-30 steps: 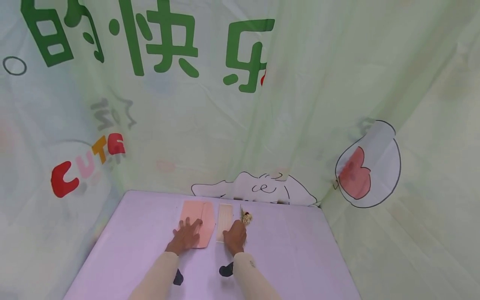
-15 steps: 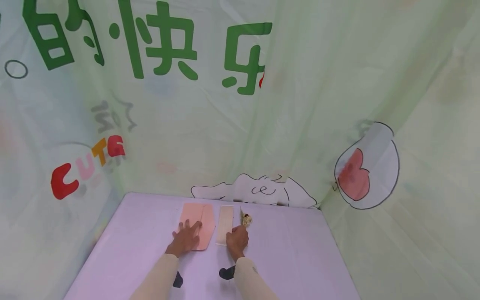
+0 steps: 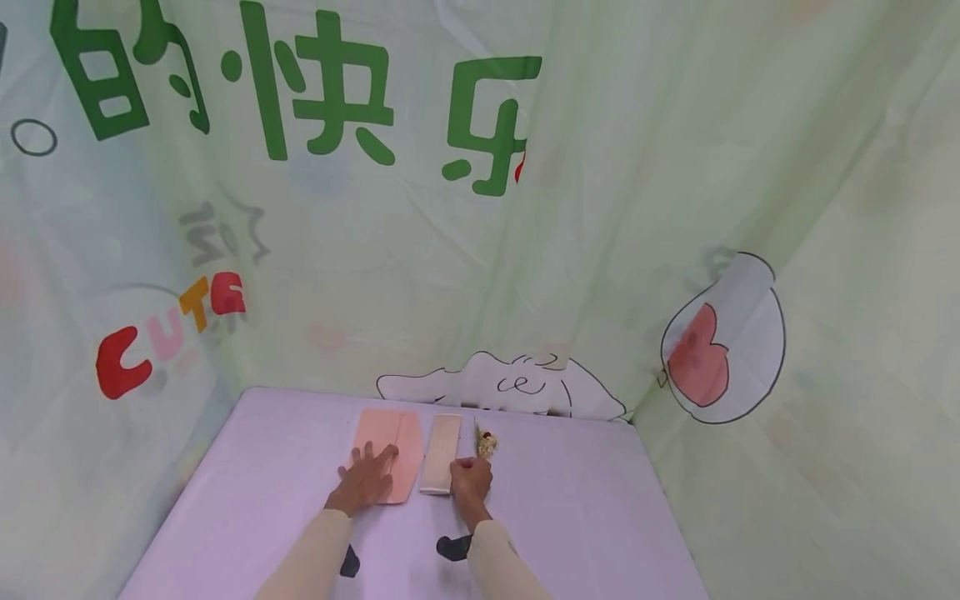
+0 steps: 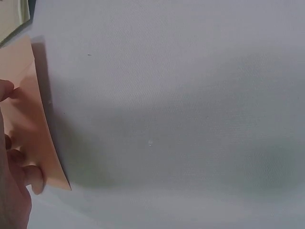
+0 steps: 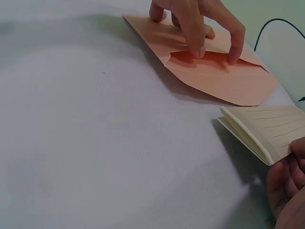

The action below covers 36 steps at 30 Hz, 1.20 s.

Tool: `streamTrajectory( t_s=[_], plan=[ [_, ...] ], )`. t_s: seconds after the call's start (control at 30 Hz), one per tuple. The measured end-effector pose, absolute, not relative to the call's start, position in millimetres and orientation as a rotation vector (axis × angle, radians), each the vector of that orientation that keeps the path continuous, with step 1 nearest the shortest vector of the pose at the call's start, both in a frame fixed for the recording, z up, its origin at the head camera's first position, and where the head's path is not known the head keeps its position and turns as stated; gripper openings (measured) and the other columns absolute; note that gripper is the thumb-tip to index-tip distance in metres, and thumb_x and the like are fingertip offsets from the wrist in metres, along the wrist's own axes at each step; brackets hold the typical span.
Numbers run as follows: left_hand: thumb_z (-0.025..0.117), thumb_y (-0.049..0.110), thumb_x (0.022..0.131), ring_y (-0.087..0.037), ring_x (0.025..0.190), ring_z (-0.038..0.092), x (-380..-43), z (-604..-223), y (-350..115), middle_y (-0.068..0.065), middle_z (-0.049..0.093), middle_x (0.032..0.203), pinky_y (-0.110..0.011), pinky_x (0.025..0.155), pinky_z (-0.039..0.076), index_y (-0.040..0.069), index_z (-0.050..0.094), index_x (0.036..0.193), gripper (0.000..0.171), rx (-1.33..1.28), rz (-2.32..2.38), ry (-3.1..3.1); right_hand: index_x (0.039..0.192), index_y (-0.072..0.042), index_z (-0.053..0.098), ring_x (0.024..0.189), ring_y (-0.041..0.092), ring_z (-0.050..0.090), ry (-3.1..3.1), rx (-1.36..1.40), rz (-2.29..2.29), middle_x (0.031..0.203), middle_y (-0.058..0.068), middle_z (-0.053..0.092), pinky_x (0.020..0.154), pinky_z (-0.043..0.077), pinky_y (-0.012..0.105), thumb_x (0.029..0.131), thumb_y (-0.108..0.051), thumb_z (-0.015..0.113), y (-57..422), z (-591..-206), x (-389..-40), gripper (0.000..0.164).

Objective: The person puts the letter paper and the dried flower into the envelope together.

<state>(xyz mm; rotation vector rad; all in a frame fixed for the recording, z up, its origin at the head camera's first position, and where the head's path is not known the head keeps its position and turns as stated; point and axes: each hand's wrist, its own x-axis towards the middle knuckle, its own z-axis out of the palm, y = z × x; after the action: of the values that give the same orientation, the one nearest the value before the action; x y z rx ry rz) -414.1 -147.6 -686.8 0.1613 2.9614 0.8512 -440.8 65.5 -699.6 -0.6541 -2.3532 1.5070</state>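
Note:
A pink envelope (image 3: 408, 454) lies on the table with its flap open. My left hand (image 3: 362, 483) rests on it with fingers spread; in the right wrist view two fingertips (image 5: 233, 58) touch the edge of its mouth. To the right is a folded sheet of lined letter paper (image 3: 441, 454). My right hand (image 3: 471, 485) pinches the sheet's right edge between thumb and fingers. In the right wrist view the letter paper (image 5: 267, 126) is raised off the table, its folded layers slightly apart. The left wrist view shows only part of the envelope (image 4: 28, 109).
A small bunch of dried flowers (image 3: 487, 443) lies just beyond my right hand. The lilac table (image 3: 585, 500) meets hanging cloth (image 3: 570, 250) with printed drawings at the back and sides. Dark wrist straps (image 3: 453, 547) hang below both wrists.
My right hand has taken hold of the letter paper's right edge and the paper now stands slightly raised. My left hand has stayed on the envelope. The head view has shifted slightly.

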Motion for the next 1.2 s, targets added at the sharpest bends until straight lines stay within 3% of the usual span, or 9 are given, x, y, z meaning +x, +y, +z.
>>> streamTrajectory(
  t_s=[0.2, 0.53, 0.73, 0.9, 1.07, 1.2],
  plan=[
    [0.063, 0.021, 0.106, -0.075, 0.15, 0.033, -414.0, -690.8, -148.4, -0.042, 0.038, 0.166, -0.095, 0.107, 0.028, 0.023, 0.054, 0.147, 0.041, 0.15, 0.852, 2.952, 0.084, 0.002, 0.08, 0.073, 0.026, 0.069, -2.31, -0.636, 1.548, 0.079, 0.015, 0.077, 0.075, 0.058, 0.044, 0.084, -0.006, 0.078, 68.3, -697.2, -441.0, 0.008],
    [0.064, 0.019, 0.105, -0.074, 0.149, 0.035, -414.3, -689.2, -150.1, -0.041, 0.04, 0.165, -0.095, 0.106, 0.029, 0.023, 0.055, 0.145, 0.041, 0.153, 0.862, 2.949, 0.098, 0.007, 0.081, 0.06, 0.011, 0.061, -2.184, -0.621, 1.874, 0.077, 0.012, 0.076, 0.053, 0.048, 0.021, 0.088, -0.003, 0.077, 63.2, -690.7, -443.4, 0.015],
    [0.066, 0.018, 0.104, -0.071, 0.149, 0.037, -414.6, -686.9, -148.7, -0.039, 0.042, 0.164, -0.094, 0.107, 0.031, 0.024, 0.056, 0.144, 0.042, 0.152, 0.86, 2.954, 0.099, 0.005, 0.081, 0.063, 0.012, 0.063, -2.199, -0.596, 1.945, 0.081, 0.012, 0.077, 0.055, 0.051, 0.022, 0.09, -0.005, 0.077, 54.4, -687.8, -438.2, 0.014],
    [0.067, 0.019, 0.101, -0.055, 0.133, 0.052, -418.6, -691.1, -148.2, -0.032, 0.052, 0.152, -0.084, 0.101, 0.043, 0.024, 0.059, 0.145, 0.045, 0.136, 0.81, 2.982, 0.095, 0.002, 0.082, 0.063, 0.012, 0.062, -2.276, -0.569, 1.886, 0.082, 0.01, 0.077, 0.055, 0.05, 0.023, 0.09, -0.004, 0.078, 41.3, -686.2, -430.6, 0.009],
    [0.066, 0.02, 0.099, -0.047, 0.122, 0.053, -422.1, -693.2, -149.4, -0.028, 0.055, 0.143, -0.08, 0.095, 0.046, 0.024, 0.06, 0.145, 0.046, 0.137, 0.818, 2.991, 0.091, 0.004, 0.081, 0.058, 0.011, 0.057, -2.277, -0.538, 1.881, 0.074, 0.008, 0.073, 0.052, 0.046, 0.022, 0.086, -0.002, 0.078, 32.2, -693.9, -429.4, 0.008],
    [0.062, 0.02, 0.098, -0.046, 0.123, 0.053, -422.1, -692.5, -150.7, -0.028, 0.055, 0.145, -0.079, 0.094, 0.045, 0.025, 0.059, 0.144, 0.047, 0.139, 0.842, 2.985, 0.085, 0.003, 0.081, 0.054, 0.01, 0.056, -2.288, -0.536, 1.812, 0.068, 0.006, 0.071, 0.05, 0.045, 0.023, 0.082, -0.002, 0.079, 26.4, -703.5, -433.1, 0.005]
  ],
)
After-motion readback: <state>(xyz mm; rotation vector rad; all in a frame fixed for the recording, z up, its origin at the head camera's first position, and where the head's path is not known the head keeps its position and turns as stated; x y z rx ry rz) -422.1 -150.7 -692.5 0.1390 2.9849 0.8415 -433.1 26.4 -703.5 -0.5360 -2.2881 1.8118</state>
